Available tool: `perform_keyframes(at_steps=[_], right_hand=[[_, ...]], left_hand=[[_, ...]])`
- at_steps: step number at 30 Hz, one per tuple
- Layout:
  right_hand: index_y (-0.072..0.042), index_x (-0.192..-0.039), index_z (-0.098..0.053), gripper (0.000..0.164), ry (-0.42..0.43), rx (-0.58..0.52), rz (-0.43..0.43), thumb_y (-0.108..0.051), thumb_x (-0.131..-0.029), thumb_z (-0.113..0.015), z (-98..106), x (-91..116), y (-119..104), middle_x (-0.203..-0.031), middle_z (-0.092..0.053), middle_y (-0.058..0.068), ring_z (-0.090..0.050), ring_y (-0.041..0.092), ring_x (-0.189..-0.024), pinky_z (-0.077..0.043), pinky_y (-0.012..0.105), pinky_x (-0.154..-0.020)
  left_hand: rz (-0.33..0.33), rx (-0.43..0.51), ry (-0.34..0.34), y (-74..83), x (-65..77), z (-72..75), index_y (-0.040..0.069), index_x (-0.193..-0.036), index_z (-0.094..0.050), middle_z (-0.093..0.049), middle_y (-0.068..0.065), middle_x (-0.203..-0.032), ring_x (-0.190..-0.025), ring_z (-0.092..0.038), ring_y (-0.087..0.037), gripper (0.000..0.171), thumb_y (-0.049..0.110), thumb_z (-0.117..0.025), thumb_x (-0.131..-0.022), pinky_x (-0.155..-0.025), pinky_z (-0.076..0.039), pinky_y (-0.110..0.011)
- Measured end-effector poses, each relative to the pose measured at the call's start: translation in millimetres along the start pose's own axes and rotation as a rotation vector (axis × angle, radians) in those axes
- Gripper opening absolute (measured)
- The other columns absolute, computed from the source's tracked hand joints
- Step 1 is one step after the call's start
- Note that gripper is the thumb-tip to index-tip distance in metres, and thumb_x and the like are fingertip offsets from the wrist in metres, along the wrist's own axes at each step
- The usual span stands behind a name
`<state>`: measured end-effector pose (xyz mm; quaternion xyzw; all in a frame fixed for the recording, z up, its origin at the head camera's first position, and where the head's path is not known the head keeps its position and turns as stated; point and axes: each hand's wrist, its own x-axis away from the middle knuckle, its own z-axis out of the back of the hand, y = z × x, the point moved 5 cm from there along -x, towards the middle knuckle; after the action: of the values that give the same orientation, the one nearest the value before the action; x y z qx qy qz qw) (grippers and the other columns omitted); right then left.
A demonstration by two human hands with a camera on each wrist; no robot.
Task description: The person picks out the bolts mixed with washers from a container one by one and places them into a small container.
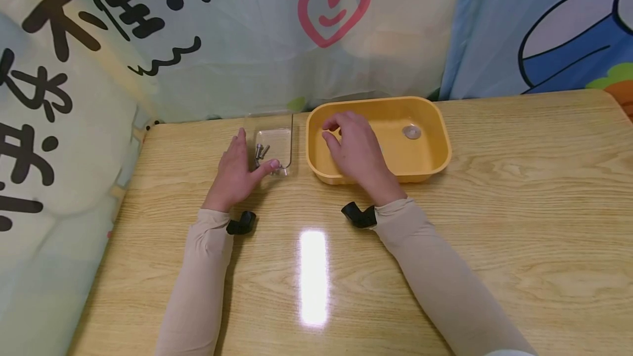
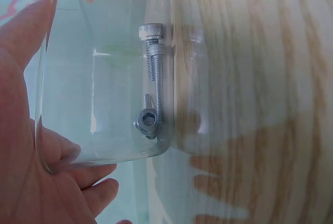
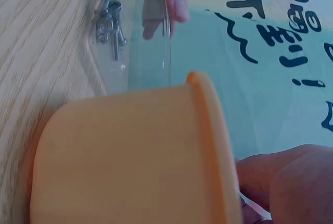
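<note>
A clear plastic box (image 1: pixel 274 139) stands at the back of the table, left of a yellow basin (image 1: pixel 430 163). Several silver hex-socket screws (image 2: pixel 156 67) lie on its bottom. My left hand (image 1: pixel 237 177) holds the box at its near left corner, thumb by the near wall and fingers along the left side. My right hand (image 1: pixel 358 147) is over the left part of the basin, its fingers bent and thumb apart from the index finger. Nothing shows between them. In the right wrist view the basin wall hides part of this hand (image 3: pixel 302 182).
A small round translucent piece (image 1: pixel 411 132) sits on the right side of the basin's floor. Behind the wooden table (image 1: pixel 519 207) hangs a printed cloth (image 1: pixel 395 32), which also runs down the left side. A bright reflection lies on the tabletop.
</note>
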<state>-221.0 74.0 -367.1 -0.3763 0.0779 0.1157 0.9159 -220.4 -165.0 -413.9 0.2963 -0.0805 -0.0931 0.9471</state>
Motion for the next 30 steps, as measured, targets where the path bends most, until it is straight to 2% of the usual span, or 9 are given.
perform_keyframes(at_steps=[18,25,30], right_hand=[[0.000,-0.110,-0.069,0.018,0.028,-0.044,-0.081,-0.012,-0.100,-0.062,14,-2,26,-0.107,-0.064,0.016,-0.056,0.032,-0.098,-0.046,0.045,-0.089],[0.002,-0.115,-0.067,0.022,-0.010,-0.058,-0.124,-0.011,-0.100,-0.060,17,-4,38,-0.112,-0.062,0.018,-0.055,0.036,-0.106,-0.045,0.047,-0.094],[0.004,-0.119,-0.066,0.025,-0.046,-0.018,-0.160,-0.010,-0.099,-0.062,19,-6,45,-0.115,-0.061,0.020,-0.053,0.036,-0.111,-0.042,0.047,-0.099]], left_hand=[[-0.001,-0.006,-0.011,0.9,0.9,0.0,-0.002,-0.159,0.003,-0.003,-0.022,-0.166,-0.154,-0.002,-0.035,0.106,0.058,-0.057,-0.097,-0.123,-0.006,-0.049],[-0.004,-0.005,-0.008,0.7,1.0,-0.3,-0.003,-0.159,0.002,-0.004,-0.022,-0.166,-0.154,-0.003,-0.035,0.104,0.057,-0.057,-0.098,-0.123,-0.007,-0.049],[-0.008,-0.007,-0.006,-0.1,0.8,-0.7,-0.002,-0.159,0.003,-0.003,-0.021,-0.166,-0.154,-0.003,-0.034,0.105,0.058,-0.057,-0.097,-0.123,-0.007,-0.049]])
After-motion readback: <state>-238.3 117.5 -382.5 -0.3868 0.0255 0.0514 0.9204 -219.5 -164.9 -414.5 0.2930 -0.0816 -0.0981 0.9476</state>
